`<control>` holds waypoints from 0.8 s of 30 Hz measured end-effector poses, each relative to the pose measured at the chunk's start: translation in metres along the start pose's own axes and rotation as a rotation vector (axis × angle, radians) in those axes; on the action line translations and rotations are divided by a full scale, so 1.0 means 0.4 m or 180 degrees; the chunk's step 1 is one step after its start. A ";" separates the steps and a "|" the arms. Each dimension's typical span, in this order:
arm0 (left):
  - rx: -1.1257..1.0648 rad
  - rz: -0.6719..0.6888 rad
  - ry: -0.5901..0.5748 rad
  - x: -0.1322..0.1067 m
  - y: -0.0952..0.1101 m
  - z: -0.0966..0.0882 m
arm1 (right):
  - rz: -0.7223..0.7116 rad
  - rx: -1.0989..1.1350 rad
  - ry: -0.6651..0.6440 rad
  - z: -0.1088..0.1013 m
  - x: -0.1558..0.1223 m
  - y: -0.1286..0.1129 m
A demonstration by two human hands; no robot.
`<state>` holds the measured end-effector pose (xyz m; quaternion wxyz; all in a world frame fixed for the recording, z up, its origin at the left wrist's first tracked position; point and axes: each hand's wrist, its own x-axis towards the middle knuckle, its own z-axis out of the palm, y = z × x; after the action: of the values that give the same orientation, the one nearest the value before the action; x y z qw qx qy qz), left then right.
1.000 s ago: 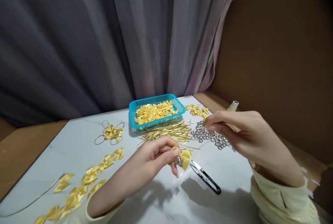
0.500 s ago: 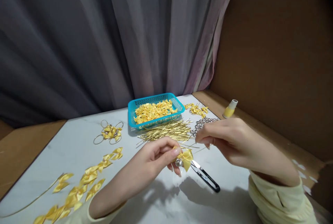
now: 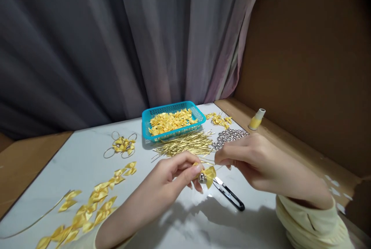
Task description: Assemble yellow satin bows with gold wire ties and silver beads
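Between the thumb and fingers of my left hand [image 3: 181,173] is a yellow ribbon bow [image 3: 210,175], with a small silver bell [image 3: 202,178] hanging at its middle. My right hand [image 3: 246,160] is to the right of it, fingers pinched on a thin gold cord [image 3: 219,167] that runs toward the bow. The far end of the cord is hidden by my fingers. Below the bow, black-handled thread snips [image 3: 230,195] lie on the white table, touched by neither hand.
Behind my hands are a blue basket [image 3: 174,135] of yellow bows, a pile of gold cords [image 3: 185,144] and many silver bells [image 3: 228,138]. Loose bows [image 3: 84,214] and a looped bow cluster [image 3: 123,145] lie left. A yellow thread spool [image 3: 256,119] stands at right.
My right hand has come slightly left and down, nearer the bow, still pinching the cord. The bow has turned a little in my left hand, showing the bell more plainly.
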<state>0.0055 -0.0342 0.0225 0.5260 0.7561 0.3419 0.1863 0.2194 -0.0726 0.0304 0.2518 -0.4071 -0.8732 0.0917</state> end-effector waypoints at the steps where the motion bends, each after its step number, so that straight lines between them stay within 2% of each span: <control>1: 0.0069 0.0007 0.0024 -0.001 0.000 0.001 | -0.0002 -0.0012 -0.0019 0.000 0.000 -0.001; 9: 0.0446 0.0175 0.0241 -0.006 -0.008 0.009 | -0.0045 -0.0167 0.0121 0.006 -0.004 -0.002; 18: 0.1034 0.0424 0.1052 -0.012 -0.013 0.016 | -0.0258 -0.0576 0.0610 0.025 0.005 -0.013; 24: 0.1073 0.0581 0.1195 -0.016 -0.012 0.014 | -0.0347 -0.0831 0.0747 0.025 0.003 -0.019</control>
<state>0.0030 -0.0415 0.0165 0.3010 0.8129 0.3901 0.3104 0.2084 -0.0762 0.0251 0.3015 -0.3963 -0.8631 -0.0844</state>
